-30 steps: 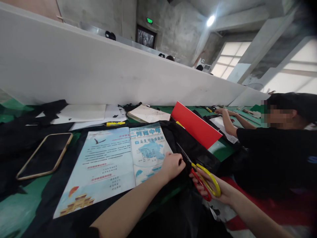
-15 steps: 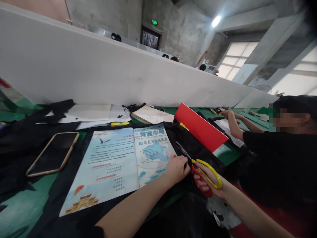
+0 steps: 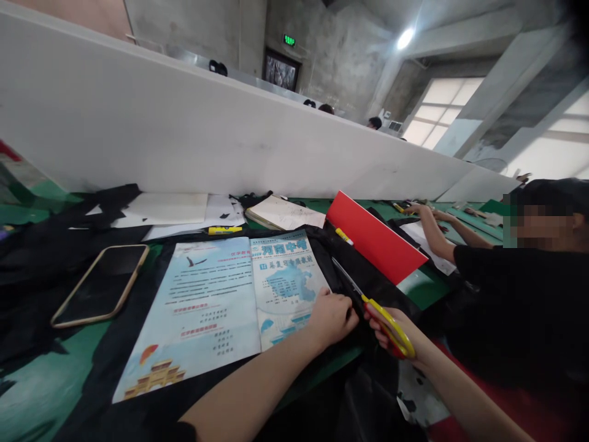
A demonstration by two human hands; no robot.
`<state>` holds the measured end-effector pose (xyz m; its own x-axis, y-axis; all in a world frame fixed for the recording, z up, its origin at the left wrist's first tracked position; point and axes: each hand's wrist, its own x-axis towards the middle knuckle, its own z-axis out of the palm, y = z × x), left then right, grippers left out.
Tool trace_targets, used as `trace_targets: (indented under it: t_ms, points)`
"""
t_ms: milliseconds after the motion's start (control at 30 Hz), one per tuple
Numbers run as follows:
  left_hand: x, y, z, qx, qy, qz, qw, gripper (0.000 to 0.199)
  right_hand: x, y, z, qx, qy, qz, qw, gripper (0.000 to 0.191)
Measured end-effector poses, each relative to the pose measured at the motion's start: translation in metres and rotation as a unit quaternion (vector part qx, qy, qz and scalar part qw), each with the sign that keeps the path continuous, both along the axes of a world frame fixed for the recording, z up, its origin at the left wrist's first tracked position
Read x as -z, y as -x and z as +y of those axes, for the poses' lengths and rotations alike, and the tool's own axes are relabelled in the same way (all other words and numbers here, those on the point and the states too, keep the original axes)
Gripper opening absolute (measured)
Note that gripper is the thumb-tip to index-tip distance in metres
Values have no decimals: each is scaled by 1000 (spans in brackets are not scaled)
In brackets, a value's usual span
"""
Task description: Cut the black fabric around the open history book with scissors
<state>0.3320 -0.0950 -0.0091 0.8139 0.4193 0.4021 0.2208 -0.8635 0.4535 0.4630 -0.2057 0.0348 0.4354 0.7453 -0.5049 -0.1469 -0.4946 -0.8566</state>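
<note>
My right hand (image 3: 396,334) grips scissors (image 3: 389,325) with one yellow and one red handle. Their blades point up and left and look nearly closed, lying along black fabric (image 3: 381,264) just right of an open printed booklet (image 3: 211,294). Close to the handles, my left hand (image 3: 335,314) has its fingers curled over the black fabric at the booklet's right edge, and seems to pinch it. Light blue pages face up, with the fabric beneath and around them. My left forearm crosses the lower part of the booklet.
A phone (image 3: 101,285) lies left. Behind are a yellow marker (image 3: 224,230), a thick notebook (image 3: 285,212), a red folder (image 3: 375,236) and a yellow cap-like piece (image 3: 343,236). A white partition (image 3: 230,135) stands beyond. At right, a person in black (image 3: 515,294) works at the table.
The scissors have closed from a wider spread, their handles coming together. My right hand has shifted slightly right, and my left hand a little right and down.
</note>
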Motion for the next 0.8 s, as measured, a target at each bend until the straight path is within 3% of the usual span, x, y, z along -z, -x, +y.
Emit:
trace_targets:
  t_ms: [133, 300, 400, 467, 667, 800]
  points:
    - [4, -3, 3, -42, 39, 5, 998, 33, 5, 4, -2, 6, -23, -22, 999, 34]
    - [8, -4, 8, -79, 72, -3, 994, 23, 5, 18, -14, 38, -79, 0, 996, 35]
    - [2, 0, 8, -72, 73, -19, 995, 22, 0, 26, -23, 75, -122, 25, 989, 32]
    - [-5, 5, 5, -38, 64, -32, 997, 26, -6, 32, -26, 107, -149, 16, 983, 34]
    - [-29, 19, -22, 172, -24, -103, 979, 29, -22, 48, -27, 201, -277, -17, 939, 44]
    - [-33, 18, -50, 207, 47, -151, 965, 19, -24, 44, -28, 229, -310, -39, 922, 41]
